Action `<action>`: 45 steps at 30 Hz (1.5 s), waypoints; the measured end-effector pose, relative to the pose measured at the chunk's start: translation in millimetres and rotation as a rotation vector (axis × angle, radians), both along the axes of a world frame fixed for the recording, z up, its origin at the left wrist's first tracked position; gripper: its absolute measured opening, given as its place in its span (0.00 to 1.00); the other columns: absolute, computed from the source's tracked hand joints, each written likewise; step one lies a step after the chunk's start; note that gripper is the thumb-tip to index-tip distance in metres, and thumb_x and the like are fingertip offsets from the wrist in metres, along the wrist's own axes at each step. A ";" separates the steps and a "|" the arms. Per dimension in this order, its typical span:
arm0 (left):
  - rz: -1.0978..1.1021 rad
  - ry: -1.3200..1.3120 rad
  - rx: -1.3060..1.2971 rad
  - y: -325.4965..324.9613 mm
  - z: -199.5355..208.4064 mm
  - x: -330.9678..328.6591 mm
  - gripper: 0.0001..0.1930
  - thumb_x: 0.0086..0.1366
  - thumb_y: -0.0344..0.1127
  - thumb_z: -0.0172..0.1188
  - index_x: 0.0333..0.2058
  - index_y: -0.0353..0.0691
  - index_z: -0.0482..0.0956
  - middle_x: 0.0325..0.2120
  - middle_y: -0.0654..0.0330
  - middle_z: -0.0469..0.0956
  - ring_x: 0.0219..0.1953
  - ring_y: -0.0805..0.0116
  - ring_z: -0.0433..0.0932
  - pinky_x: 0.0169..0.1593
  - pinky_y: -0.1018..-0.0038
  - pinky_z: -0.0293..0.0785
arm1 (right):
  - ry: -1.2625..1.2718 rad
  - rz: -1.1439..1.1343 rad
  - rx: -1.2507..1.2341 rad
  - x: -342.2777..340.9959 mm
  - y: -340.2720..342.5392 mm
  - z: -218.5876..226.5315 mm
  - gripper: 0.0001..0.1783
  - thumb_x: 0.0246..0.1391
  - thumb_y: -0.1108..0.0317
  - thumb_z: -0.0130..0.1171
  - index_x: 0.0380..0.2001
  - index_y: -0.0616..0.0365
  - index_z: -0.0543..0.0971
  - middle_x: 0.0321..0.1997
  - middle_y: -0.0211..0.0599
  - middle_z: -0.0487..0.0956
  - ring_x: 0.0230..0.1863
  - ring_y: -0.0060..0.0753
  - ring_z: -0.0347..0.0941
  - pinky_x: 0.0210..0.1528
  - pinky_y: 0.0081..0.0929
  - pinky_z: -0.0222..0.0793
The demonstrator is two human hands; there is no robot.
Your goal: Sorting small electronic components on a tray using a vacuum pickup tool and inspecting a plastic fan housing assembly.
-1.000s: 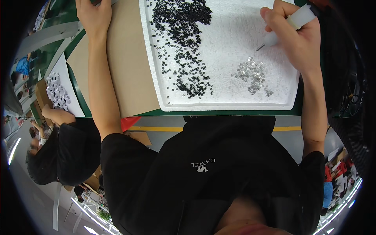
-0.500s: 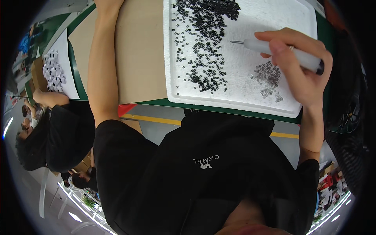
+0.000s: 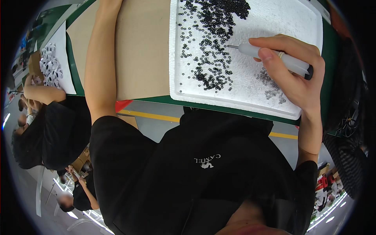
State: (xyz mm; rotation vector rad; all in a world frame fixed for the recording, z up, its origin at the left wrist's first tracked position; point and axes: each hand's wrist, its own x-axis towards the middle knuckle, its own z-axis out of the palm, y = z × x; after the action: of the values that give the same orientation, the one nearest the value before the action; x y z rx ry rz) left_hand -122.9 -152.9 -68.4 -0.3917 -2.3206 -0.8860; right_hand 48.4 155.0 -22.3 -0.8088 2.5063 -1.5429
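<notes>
My right hand (image 3: pixel 303 86) is closed around a white pen-shaped tool (image 3: pixel 296 64) with a thin metal tip and a black end cap. The tip points left, at the right edge of many small black rings (image 3: pixel 213 49) scattered over a white foam tray (image 3: pixel 172 62). Whether it touches a ring, I cannot tell. Grey, see-through-looking rings (image 3: pixel 274 92) lie in a patch near the tray's right side, partly hidden behind my hand. My left forearm (image 3: pixel 102 58) stretches across a brown board (image 3: pixel 143 51); the hand itself is beyond the top edge.
A dark green tabletop (image 3: pixel 156 98) shows around the tray and board. To the left, white pieces with dark spots (image 3: pixel 51 64) lie on a white sheet beside a co-worker's arm (image 3: pixel 45 94). Dark cables (image 3: pixel 348 121) hang at the right.
The tool's tip has shifted left across the tray, up to the scattered black rings. The view has moved slightly, and my left arm still lies over the board.
</notes>
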 end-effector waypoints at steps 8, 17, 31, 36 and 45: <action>0.045 -0.005 0.010 1.1 2.1 1.9 0.14 0.63 0.30 0.62 0.46 0.33 0.74 0.36 0.55 0.77 0.35 0.68 0.77 0.40 0.74 0.75 | 0.030 -0.010 0.145 2.1 6.7 15.9 0.10 0.54 0.68 0.61 0.31 0.66 0.84 0.25 0.38 0.83 0.21 0.24 0.74 0.25 0.17 0.65; 0.126 0.027 -0.048 -3.3 4.2 -0.7 0.12 0.60 0.32 0.63 0.41 0.34 0.76 0.34 0.54 0.78 0.34 0.66 0.76 0.40 0.72 0.73 | 0.222 -0.056 0.102 -4.3 14.0 5.5 0.07 0.47 0.69 0.64 0.22 0.61 0.81 0.16 0.31 0.77 0.15 0.22 0.71 0.19 0.15 0.60; 0.095 0.006 -0.091 -3.0 4.6 0.9 0.13 0.60 0.33 0.62 0.42 0.34 0.76 0.34 0.53 0.76 0.33 0.63 0.76 0.40 0.71 0.73 | 0.333 -0.067 0.106 -2.0 13.6 5.0 0.05 0.44 0.72 0.64 0.20 0.62 0.80 0.17 0.34 0.77 0.16 0.28 0.74 0.21 0.16 0.66; 0.080 0.009 -0.092 -6.5 1.9 -1.5 0.13 0.60 0.33 0.63 0.42 0.34 0.76 0.34 0.53 0.76 0.34 0.63 0.76 0.41 0.71 0.72 | 0.337 -0.038 0.129 -2.4 7.5 5.9 0.05 0.45 0.73 0.64 0.21 0.62 0.80 0.17 0.34 0.77 0.15 0.27 0.73 0.20 0.16 0.65; 0.143 -0.010 -0.105 2.7 9.9 -3.6 0.15 0.59 0.34 0.67 0.40 0.34 0.74 0.34 0.51 0.76 0.35 0.61 0.75 0.42 0.70 0.72 | -0.170 -0.063 0.119 -10.4 20.1 25.2 0.10 0.54 0.68 0.58 0.32 0.64 0.83 0.22 0.31 0.79 0.21 0.17 0.71 0.25 0.16 0.63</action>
State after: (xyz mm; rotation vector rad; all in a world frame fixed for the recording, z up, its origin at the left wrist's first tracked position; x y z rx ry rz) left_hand -126.5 -150.2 -58.4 -0.2615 -2.3770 -0.7013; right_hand 38.0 175.0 2.8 -0.5632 2.4922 -1.3996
